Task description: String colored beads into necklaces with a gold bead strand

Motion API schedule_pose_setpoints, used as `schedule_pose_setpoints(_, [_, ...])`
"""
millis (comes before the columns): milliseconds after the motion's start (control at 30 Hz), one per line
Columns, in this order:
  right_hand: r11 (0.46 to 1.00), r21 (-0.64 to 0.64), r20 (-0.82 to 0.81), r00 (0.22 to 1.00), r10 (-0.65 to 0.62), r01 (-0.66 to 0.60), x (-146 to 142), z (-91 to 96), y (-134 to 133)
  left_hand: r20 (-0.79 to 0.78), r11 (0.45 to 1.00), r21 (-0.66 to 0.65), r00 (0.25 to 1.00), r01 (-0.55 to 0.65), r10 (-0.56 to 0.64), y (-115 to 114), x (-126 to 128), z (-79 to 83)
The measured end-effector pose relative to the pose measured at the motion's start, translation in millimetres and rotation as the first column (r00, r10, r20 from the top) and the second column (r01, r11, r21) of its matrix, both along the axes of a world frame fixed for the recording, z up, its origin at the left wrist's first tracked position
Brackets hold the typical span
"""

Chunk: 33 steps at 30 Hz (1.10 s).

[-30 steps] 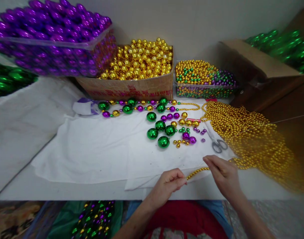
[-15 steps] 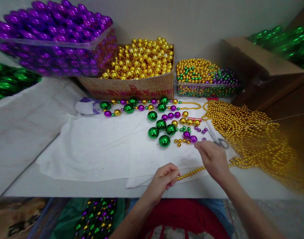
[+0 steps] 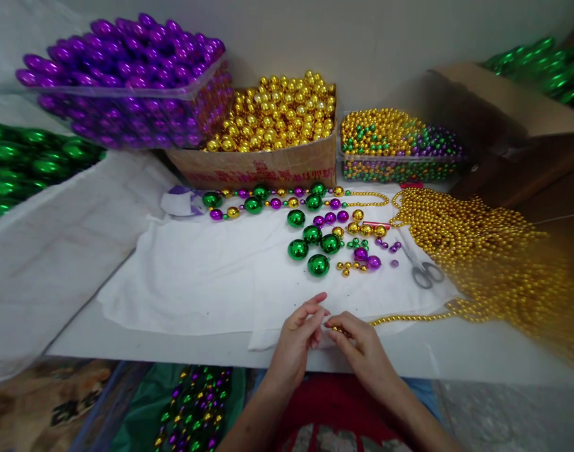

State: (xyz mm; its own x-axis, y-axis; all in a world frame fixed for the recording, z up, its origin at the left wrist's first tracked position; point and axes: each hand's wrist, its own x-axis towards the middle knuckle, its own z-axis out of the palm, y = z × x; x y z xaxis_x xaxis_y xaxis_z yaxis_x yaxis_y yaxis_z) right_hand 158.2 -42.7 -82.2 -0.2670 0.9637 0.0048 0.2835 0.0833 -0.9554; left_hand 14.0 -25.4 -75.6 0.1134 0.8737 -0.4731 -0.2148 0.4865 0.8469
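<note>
My right hand (image 3: 357,342) is closed on the end of a strand of gold beads (image 3: 399,319), which runs right to a heap of gold bead strands (image 3: 475,245). Close beside it, almost touching, is my left hand (image 3: 298,329). Its thumb and fingers come together in a pinch, with one finger raised; whatever they hold is hidden. Beyond the hands, loose beads lie on a white cloth (image 3: 187,270): large green balls (image 3: 318,265), purple balls (image 3: 374,262), gold balls (image 3: 366,230) and small gold beads (image 3: 345,272).
Scissors (image 3: 426,275) lie at the cloth's right. Behind is a finished-looking bead necklace (image 3: 253,205). A clear bin (image 3: 127,93) of purple beads, a cardboard box (image 3: 268,168) of gold balls and a bin of small mixed beads (image 3: 385,135) line the back.
My right hand has moved left and down from near the small beads to the strand's end beside my left hand. A finger of my left hand has lifted. The view has shifted slightly.
</note>
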Motion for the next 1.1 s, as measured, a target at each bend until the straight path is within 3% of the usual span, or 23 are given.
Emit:
schedule_pose_setpoints(67, [1.0,-0.019,0.045,0.999,0.007,-0.006,2,0.1,-2,-0.154,0.999,0.029,0.988,0.013,-0.008,-1,-4,1.1])
schedule_pose_setpoints(133, [1.0,0.003,0.195,0.981,0.018,-0.019,5,-1.2,-5,-0.354,0.982,0.188,0.934,0.02,0.049,-3,-4,5.6])
schedule_pose_setpoints(200, [0.999,0.024,0.324,0.946,0.024,-0.034,6,-2.1,-9,-0.453,0.927,0.355,0.89,0.116,0.062,-4,0,11.7])
schedule_pose_setpoints(267, [0.997,0.046,0.402,0.915,0.036,-0.059,4,-1.2,-12,-0.45,0.875,0.38,0.886,0.3,-0.108,-1,6,15.8])
schedule_pose_setpoints(333, [0.995,0.062,0.482,0.875,0.035,-0.074,1,0.9,-14,-0.406,0.832,0.286,0.847,0.475,-0.343,5,12,16.0])
schedule_pose_setpoints(433, [0.994,0.065,0.587,0.809,0.029,-0.083,-4,2.6,-17,-0.356,0.78,0.144,0.768,0.609,-0.533,18,17,12.9])
schedule_pose_setpoints(567, [0.997,0.047,0.573,0.819,0.019,-0.056,-6,3.0,-20,-0.393,0.69,0.105,0.667,0.716,-0.633,34,15,19.0])
schedule_pose_setpoints(700, [0.994,0.106,0.424,0.905,-0.02,-0.027,0,6.6,-18,-0.387,0.595,0.087,0.577,0.799,-0.719,44,8,29.8])
schedule_pose_setpoints(833, [0.991,0.124,0.247,0.965,-0.085,0.056,3,4.1,-17,-0.304,0.56,-0.008,0.532,0.828,-0.79,51,2,28.5])
schedule_pose_setpoints(933, [0.986,0.025,0.192,0.967,-0.166,0.164,4,-4.1,-20,-0.445,0.501,0.006,0.452,0.865,-0.774,54,-1,28.8])
schedule_pose_setpoints(1100, [0.971,-0.05,0.228,0.949,-0.218,0.235,16,-16.1,-23,-0.742,0.322,-0.028,0.196,0.946,-0.641,57,-2,38.8])
